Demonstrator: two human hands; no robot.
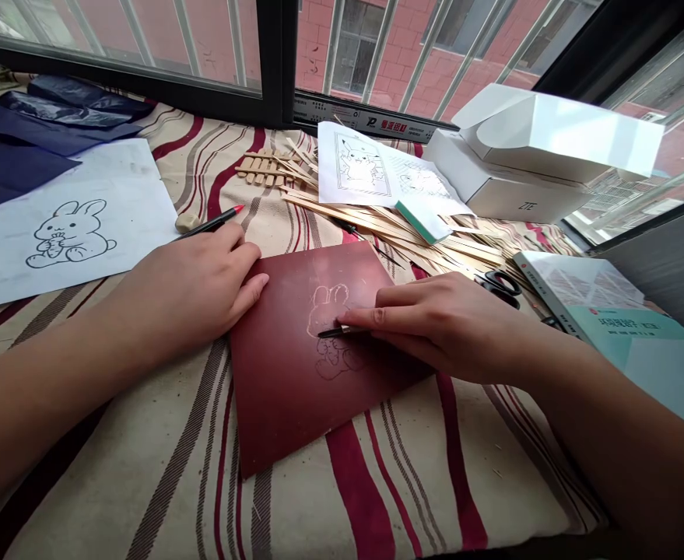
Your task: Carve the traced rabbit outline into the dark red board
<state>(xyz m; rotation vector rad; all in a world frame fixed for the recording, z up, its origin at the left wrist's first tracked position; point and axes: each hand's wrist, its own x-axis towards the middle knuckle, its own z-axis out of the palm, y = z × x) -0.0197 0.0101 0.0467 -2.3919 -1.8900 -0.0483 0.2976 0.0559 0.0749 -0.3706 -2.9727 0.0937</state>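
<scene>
A dark red board (283,389) lies tilted on the striped cloth, with a rabbit drawing (333,365) on it. The rabbit's ears and head show pale lines; its lower body shows dark ones. My right hand (435,323) is closed around a thin carving tool (335,331), its dark tip touching the board by the rabbit's head. Most of the tool's handle is hidden by my fingers. My left hand (201,276) rests at the board's upper left edge, fingers curled, thumb on the surface. Just beyond it lies a black pen with a red end (219,221).
A paper with a rabbit drawing (73,233) lies left, beside dark blue sheets (20,167). Wooden strips (370,222), printed paper (365,167) and a white box (522,187) stand behind. Scissors (502,286) and a book (627,327) are on the right. Windows border the back.
</scene>
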